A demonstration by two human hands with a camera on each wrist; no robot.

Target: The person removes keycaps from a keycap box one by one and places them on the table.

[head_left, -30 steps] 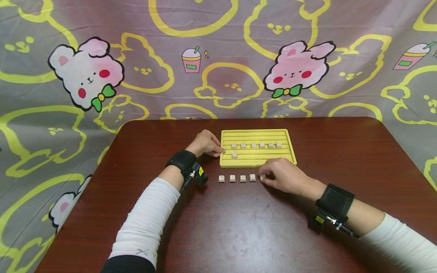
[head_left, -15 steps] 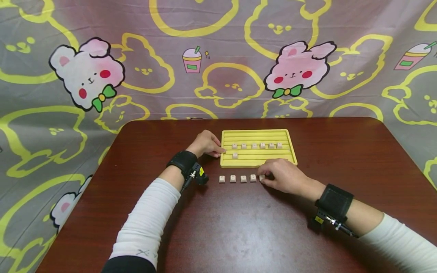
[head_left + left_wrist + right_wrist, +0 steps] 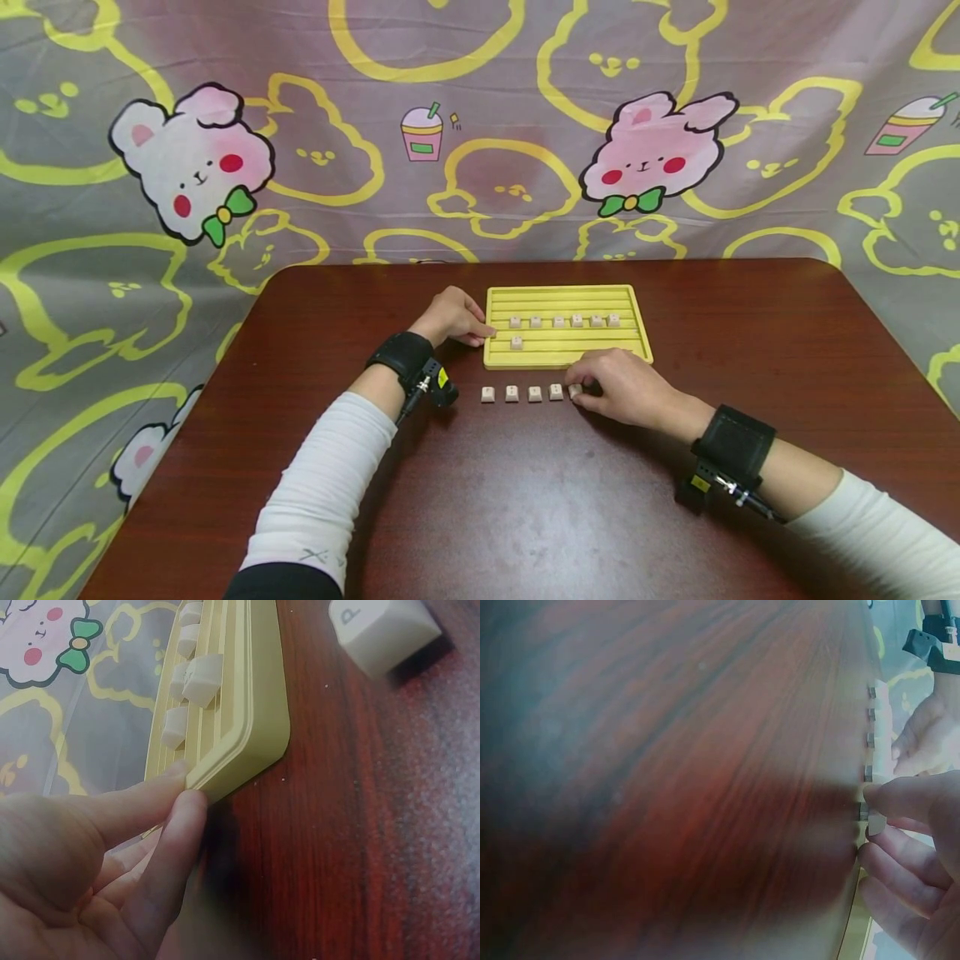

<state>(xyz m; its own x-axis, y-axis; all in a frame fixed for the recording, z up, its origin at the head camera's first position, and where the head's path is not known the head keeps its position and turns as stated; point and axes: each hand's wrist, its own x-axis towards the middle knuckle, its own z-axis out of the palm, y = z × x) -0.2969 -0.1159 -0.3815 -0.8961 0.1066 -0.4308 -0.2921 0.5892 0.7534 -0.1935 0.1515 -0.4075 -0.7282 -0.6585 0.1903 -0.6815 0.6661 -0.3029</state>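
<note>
My left hand (image 3: 452,317) pinches the left edge of a yellow ridged tray (image 3: 558,297), thumb and index finger at its corner in the left wrist view. Beige keycaps stand on the tray: a row of several, such as this keycap (image 3: 577,320), and one single keycap (image 3: 516,342) on the ridge nearer me. In front of the tray my right hand (image 3: 618,387) pinches a keycap (image 3: 877,822) between thumb and index finger, at the right end of a line of keycaps on the table. That keycap is mostly hidden by the fingers in the head view.
Several loose keycaps, among them a left-end keycap (image 3: 487,394) marked P (image 3: 379,634) in the left wrist view, line up beside the right hand. Everything stands on a dark red-brown wooden table (image 3: 510,500). A cartoon-printed cloth (image 3: 510,108) hangs behind the table's far edge.
</note>
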